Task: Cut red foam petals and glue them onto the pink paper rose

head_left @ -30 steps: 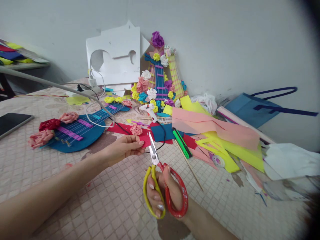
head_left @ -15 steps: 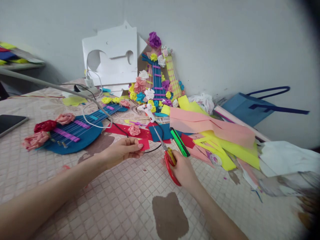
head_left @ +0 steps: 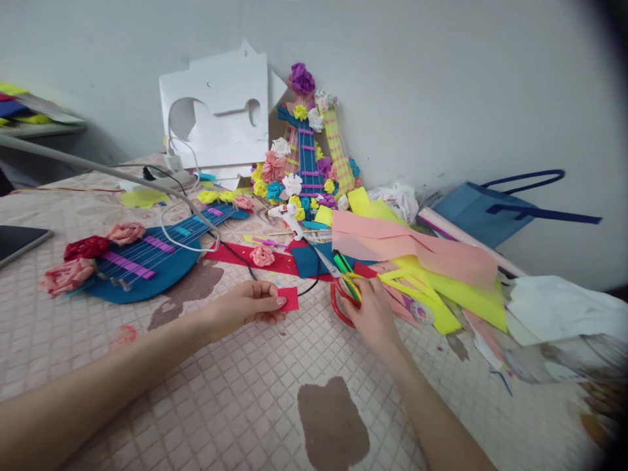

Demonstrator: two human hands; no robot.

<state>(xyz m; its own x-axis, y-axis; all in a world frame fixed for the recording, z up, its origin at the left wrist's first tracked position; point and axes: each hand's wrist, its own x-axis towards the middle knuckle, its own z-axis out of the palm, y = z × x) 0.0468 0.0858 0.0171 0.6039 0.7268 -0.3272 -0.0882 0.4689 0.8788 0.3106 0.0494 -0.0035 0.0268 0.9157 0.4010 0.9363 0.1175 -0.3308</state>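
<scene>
Between thumb and fingers, my left hand (head_left: 252, 302) pinches a small red paper square (head_left: 289, 299) just above the table. My right hand (head_left: 375, 311) is closed around a pair of scissors (head_left: 342, 306) with red and yellow handles; the blades point up and left, over the blue paper. Right behind the scissors lies a green utility knife (head_left: 344, 263), partly covered by them. A pink paper rose (head_left: 262, 256) rests on a red strip (head_left: 230, 255) beyond my left hand. Near it stands a white glue gun (head_left: 288, 219), its black cord curving toward the left hand.
To the left lies a blue paper guitar (head_left: 147, 271) with roses. Flower-covered guitars (head_left: 308, 157) lean on the wall beside a white foam board (head_left: 216, 98). Pink sheets (head_left: 417, 245) and yellow sheets (head_left: 441, 294) pile at right, near a blue bag (head_left: 485, 212). A phone (head_left: 22, 243) sits far left.
My right hand has moved up and away with the scissors, toward the utility knife. My left hand has shifted slightly down with the red square, which now shows more fully.
</scene>
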